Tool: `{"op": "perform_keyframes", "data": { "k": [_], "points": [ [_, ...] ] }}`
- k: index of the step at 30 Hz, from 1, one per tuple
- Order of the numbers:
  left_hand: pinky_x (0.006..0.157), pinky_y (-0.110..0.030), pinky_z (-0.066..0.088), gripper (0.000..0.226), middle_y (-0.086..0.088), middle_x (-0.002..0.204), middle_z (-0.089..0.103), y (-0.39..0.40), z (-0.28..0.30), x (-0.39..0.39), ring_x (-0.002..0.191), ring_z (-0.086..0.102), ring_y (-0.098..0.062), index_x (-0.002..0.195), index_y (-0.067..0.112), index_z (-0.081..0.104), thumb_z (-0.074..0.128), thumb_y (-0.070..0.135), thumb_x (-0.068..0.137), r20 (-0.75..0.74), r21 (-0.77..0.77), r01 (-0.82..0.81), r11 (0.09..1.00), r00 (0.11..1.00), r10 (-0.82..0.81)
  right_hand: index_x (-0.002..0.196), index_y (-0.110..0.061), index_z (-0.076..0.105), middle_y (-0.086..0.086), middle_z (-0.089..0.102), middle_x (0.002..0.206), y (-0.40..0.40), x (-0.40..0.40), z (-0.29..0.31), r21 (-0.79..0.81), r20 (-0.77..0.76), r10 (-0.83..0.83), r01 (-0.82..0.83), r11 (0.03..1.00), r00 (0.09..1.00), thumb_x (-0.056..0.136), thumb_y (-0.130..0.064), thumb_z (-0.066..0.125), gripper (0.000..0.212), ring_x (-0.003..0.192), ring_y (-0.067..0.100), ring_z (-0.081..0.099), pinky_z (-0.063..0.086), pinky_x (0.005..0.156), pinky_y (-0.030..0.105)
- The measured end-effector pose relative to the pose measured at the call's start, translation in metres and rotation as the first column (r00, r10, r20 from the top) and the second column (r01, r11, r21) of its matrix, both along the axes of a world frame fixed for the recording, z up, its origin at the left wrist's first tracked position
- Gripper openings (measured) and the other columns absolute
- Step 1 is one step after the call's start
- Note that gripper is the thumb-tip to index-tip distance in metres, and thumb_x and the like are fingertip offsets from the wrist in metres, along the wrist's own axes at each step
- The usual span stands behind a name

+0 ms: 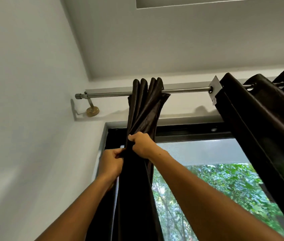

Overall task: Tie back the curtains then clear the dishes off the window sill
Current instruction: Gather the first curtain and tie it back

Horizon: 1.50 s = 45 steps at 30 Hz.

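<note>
Left hand [110, 162] gripping bunched dark curtain [143, 108], right hand [142, 145] clenched on it just above, metal rod [181, 91] overhead (second curtain [259, 119] at right), leafy window [216, 180] behind

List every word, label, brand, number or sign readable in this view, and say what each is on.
None can be read.
The white tag on the curtain rod, at the edge of the right curtain, shows no legible print.
The gathered left curtain, held by the left hand and right hand, carries no lettering.
The brass bracket is unmarked.
</note>
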<state>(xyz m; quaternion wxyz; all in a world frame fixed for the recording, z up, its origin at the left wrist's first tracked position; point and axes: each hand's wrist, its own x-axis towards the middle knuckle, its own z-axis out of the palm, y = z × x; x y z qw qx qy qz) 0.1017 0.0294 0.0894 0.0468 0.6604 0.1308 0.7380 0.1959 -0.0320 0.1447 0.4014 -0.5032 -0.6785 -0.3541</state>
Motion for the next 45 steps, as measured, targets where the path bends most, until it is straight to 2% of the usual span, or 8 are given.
{"op": "perform_keyframes", "data": {
  "k": [4, 11, 20, 27, 31, 41, 43, 45],
  "points": [
    [0.093, -0.031, 0.051, 0.038, -0.008, 0.112, 0.069, 0.006, -0.002, -0.019, 0.103, 0.065, -0.022, 0.120, 0.012, 0.064, 0.054, -0.006, 0.089, -0.013, -0.075, 0.067, 0.995, 0.998, -0.068, 0.134, -0.004, 0.050, 0.023, 0.048, 0.135, -0.001, 0.016, -0.005, -0.038, -0.011, -0.026, 0.026, 0.999, 1.000, 0.090, 0.005, 0.041, 0.047, 0.124, 0.039, 0.045, 0.037, 0.105, 0.038],
    [0.079, -0.004, 0.036, 0.045, -0.014, 0.124, 0.062, -0.010, -0.013, 0.000, 0.117, 0.058, -0.020, 0.126, 0.002, 0.056, 0.062, -0.010, 0.083, -0.044, -0.019, 0.028, 0.999, 0.999, -0.028, 0.152, -0.017, 0.009, 0.015, 0.032, 0.151, -0.013, 0.073, -0.040, -0.040, -0.258, 0.033, -0.045, 0.998, 0.966, 0.100, -0.014, 0.041, 0.062, 0.132, 0.032, 0.039, 0.037, 0.100, 0.029],
    [0.064, -0.014, 0.053, 0.023, 0.001, 0.083, 0.073, -0.001, -0.054, 0.016, 0.076, 0.070, -0.013, 0.087, 0.016, 0.074, 0.074, -0.002, 0.073, -0.069, -0.018, -0.027, 0.999, 0.997, 0.026, 0.152, -0.020, -0.001, 0.015, 0.022, 0.156, 0.002, 0.057, -0.084, -0.030, -0.368, 0.181, -0.207, 0.978, 0.912, 0.101, -0.027, 0.040, 0.066, 0.137, 0.029, 0.034, 0.034, 0.099, 0.025],
    [0.051, -0.016, 0.049, 0.021, 0.001, 0.061, 0.069, 0.016, -0.138, 0.002, 0.056, 0.065, -0.010, 0.071, 0.014, 0.073, 0.064, -0.002, 0.082, -0.029, -0.112, -0.066, 0.992, 0.998, 0.063, 0.150, -0.023, -0.011, 0.018, 0.037, 0.147, 0.014, 0.028, -0.176, -0.098, -0.428, 0.215, -0.281, 0.955, 0.878, 0.100, -0.022, 0.043, 0.074, 0.074, 0.005, 0.055, 0.043, 0.056, 0.010],
    [0.048, -0.006, 0.039, 0.019, 0.002, 0.056, 0.065, 0.005, -0.208, -0.019, 0.052, 0.061, -0.009, 0.064, 0.003, 0.068, 0.061, -0.008, 0.078, -0.009, -0.092, -0.126, 0.988, 0.992, 0.125, 0.151, -0.016, -0.004, 0.016, 0.032, 0.151, 0.019, 0.010, -0.252, -0.064, -0.434, 0.168, -0.217, 0.974, 0.885, 0.099, -0.019, 0.046, 0.072, 0.130, 0.031, 0.044, 0.041, 0.100, 0.033],
    [0.071, 0.000, 0.044, 0.025, 0.004, 0.088, 0.070, -0.020, -0.375, -0.045, 0.078, 0.065, 0.001, 0.107, 0.004, 0.070, 0.059, -0.005, 0.086, -0.096, -0.159, -0.138, 0.978, 0.988, 0.123, 0.147, -0.004, 0.026, 0.017, 0.040, 0.146, 0.001, -0.036, -0.421, -0.043, -0.541, 0.146, -0.200, 0.979, 0.828, 0.100, -0.022, 0.043, 0.053, 0.133, 0.030, 0.041, 0.037, 0.106, 0.041],
    [0.070, 0.003, 0.042, 0.030, 0.012, 0.084, 0.065, -0.033, -0.395, -0.045, 0.080, 0.059, 0.014, 0.114, 0.004, 0.064, 0.058, -0.007, 0.087, -0.065, -0.193, -0.068, 0.979, 0.996, 0.056, 0.144, -0.005, 0.034, 0.010, 0.032, 0.152, -0.005, -0.045, -0.439, 0.045, -0.529, 0.150, -0.149, 0.988, 0.835, 0.100, -0.026, 0.044, 0.050, 0.139, 0.022, 0.034, 0.034, 0.111, 0.038],
    [0.074, -0.013, 0.053, 0.025, 0.002, 0.081, 0.072, -0.042, -0.413, -0.046, 0.080, 0.067, -0.001, 0.113, 0.006, 0.067, 0.053, 0.000, 0.093, 0.012, -0.388, 0.140, 0.911, 0.989, -0.147, 0.141, -0.007, 0.043, 0.006, 0.035, 0.151, -0.009, -0.053, -0.454, 0.103, -0.506, 0.094, -0.048, 0.993, 0.857, 0.098, -0.035, 0.043, 0.051, 0.138, 0.019, 0.035, 0.036, 0.111, 0.036]
  ]
}}
